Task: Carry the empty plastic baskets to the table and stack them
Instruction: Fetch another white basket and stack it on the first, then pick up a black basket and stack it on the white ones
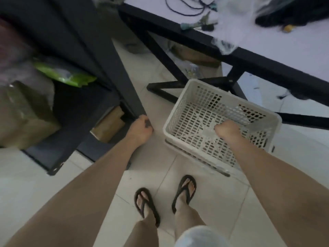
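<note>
A white perforated plastic basket (201,111) hangs above the tiled floor, empty, with a second rim showing just under its near edge. My right hand (227,130) is closed in a fist inside it, gripping the basket at its near side. My left hand (140,128) is curled shut, with something small and dark partly visible at its fingers; I cannot tell what it is. It hovers beside the corner of a black shelf frame. The white-topped table (277,49) with black legs stands ahead on the right.
A black shelving unit (85,50) on the left holds cardboard boxes and a green packet (64,73). On the table lie cables (187,8), keys and a dark bag. Table legs (169,86) cross the floor ahead. My feet in black sandals stand on pale tiles.
</note>
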Demonstrator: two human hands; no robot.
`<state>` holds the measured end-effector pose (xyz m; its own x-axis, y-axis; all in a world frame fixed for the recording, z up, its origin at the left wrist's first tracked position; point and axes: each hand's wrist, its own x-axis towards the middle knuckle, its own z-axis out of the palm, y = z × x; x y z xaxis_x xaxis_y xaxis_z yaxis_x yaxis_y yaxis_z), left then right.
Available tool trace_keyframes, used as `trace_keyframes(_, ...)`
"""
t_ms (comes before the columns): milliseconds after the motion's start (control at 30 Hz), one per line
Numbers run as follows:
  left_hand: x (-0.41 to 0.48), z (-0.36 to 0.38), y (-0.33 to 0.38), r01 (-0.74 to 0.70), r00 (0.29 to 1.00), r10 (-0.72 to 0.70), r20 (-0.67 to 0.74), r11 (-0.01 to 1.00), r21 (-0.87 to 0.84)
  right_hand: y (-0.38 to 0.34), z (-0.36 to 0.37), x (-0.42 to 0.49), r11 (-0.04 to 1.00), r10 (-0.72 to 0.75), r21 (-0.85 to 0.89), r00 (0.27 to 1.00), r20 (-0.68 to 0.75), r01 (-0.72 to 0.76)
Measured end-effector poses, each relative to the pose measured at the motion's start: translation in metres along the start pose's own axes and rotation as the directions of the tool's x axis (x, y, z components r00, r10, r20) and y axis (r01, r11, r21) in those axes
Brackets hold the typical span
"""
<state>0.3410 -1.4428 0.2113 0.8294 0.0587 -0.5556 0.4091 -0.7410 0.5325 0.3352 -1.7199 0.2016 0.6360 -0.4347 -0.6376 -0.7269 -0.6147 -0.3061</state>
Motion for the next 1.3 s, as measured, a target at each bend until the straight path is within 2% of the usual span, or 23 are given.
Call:
trace_keyframes(200,-0.087,-0.061,-0.106,0.037,0.995,-0.032,-0.094,0.998,0.046,-0.084,0.080,-0.097,0.959,-0.230,-0.146,0.968,0.103,0.244)
trace_keyframes(267,-0.119,-0.075,-0.150,0.060,0.994,-0.056,-0.091,0.998,0.036,-0.103,0.111,-0.142,0.956,-0.230,-0.159,0.966,0.123,0.247)
trace_keyframes(400,-0.187,-0.107,-0.249,0.061,0.995,-0.052,-0.079,0.992,0.108,-0.126,0.182,-0.238,0.920,-0.198,-0.303,0.961,0.194,0.251)
trace_keyframes(500,-0.235,-0.147,-0.331,0.118,0.987,-0.101,-0.126,0.984,0.131,-0.158,0.240,-0.304,0.917,-0.183,-0.291,0.937,0.297,0.272)
trace_keyframes(533,-0.249,-0.165,-0.358,0.157,0.978,-0.137,-0.155,0.979,0.126,-0.172,0.258,-0.327,0.920,-0.216,-0.259,0.931,0.293,0.295)
trace_keyframes(633,-0.284,-0.222,-0.433,0.269,0.932,-0.238,-0.274,0.960,0.080,-0.213,0.298,-0.394,0.869,-0.359,-0.306,0.920,0.155,0.390)
trace_keyframes(700,-0.308,-0.256,-0.478,0.327,0.892,-0.297,-0.340,0.944,0.033,-0.238,0.324,-0.432,0.814,-0.434,-0.372,0.893,0.120,0.446)
trace_keyframes(800,-0.337,-0.300,-0.532,0.380,0.824,-0.368,-0.431,0.923,-0.062,-0.274,0.370,-0.480,0.741,-0.492,-0.420,0.850,0.192,0.524)
trace_keyframes(967,-0.368,-0.359,-0.606,0.451,0.732,-0.469,-0.493,0.877,-0.165,-0.340,0.439,-0.529,0.621,-0.584,-0.419,0.748,0.316,0.662)
trace_keyframes(1067,-0.369,-0.397,-0.647,0.492,0.700,-0.517,-0.493,0.849,-0.193,-0.394,0.477,-0.543,0.544,-0.611,-0.459,0.707,0.358,0.702)
trace_keyframes(1300,-0.320,-0.519,-0.730,0.580,0.607,-0.660,-0.443,0.749,-0.322,-0.554,0.562,-0.567,0.462,-0.622,-0.497,0.668,0.409,0.735)
